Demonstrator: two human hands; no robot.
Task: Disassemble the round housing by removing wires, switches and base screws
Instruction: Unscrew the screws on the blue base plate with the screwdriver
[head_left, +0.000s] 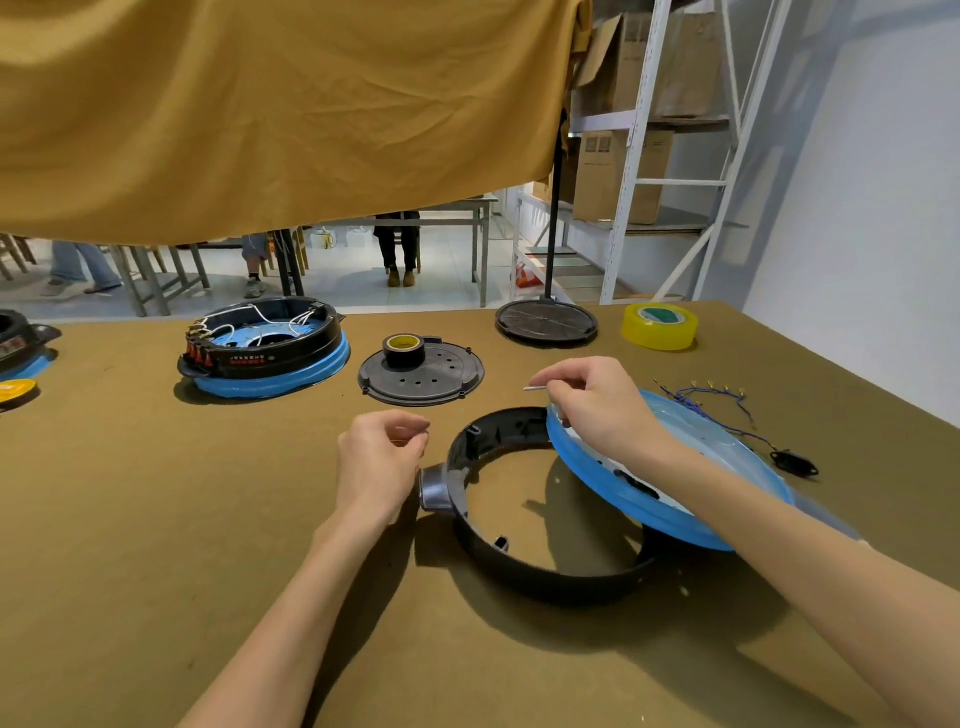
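Lying on the olive-brown tabletop (156, 519) near the middle front, the black housing ring (519, 566) is sitting open, tabletop showing through it, a stubby handle (434, 488) jutting from its left side. Blue dished base plate (670, 467) is leaning tilted over the ring's right rim, its far edge higher. Right hand (587, 405) is reaching across that plate, fingers curled and pinching a thin pale wire end (535, 387) that is pointing left. Left hand (382, 457) is hovering just left of the handle, fingertips drawn together in a narrow pinch; whether anything small is sitting between them I cannot tell.

Right of the plate, a loose bundle of blue wires (711, 402) with yellow terminals is lying spread out, running to a small black part (795, 462). Farther back: a second housing (265, 345), still wired, with red switches on its left side and its blue base under it; a perforated black disc (421, 376) carrying a roll of black tape (404, 349); a dark round stand base (545, 322) with its pole rising; a roll of yellow tape (660, 326). Another housing (21, 343) is being cut off at the left edge.

Mustard cloth (285, 104) is hanging across the upper view. Beneath it, tables and seated people's legs are showing; white shelving (639, 156) with cardboard boxes (618, 176) is standing at right against a pale wall.
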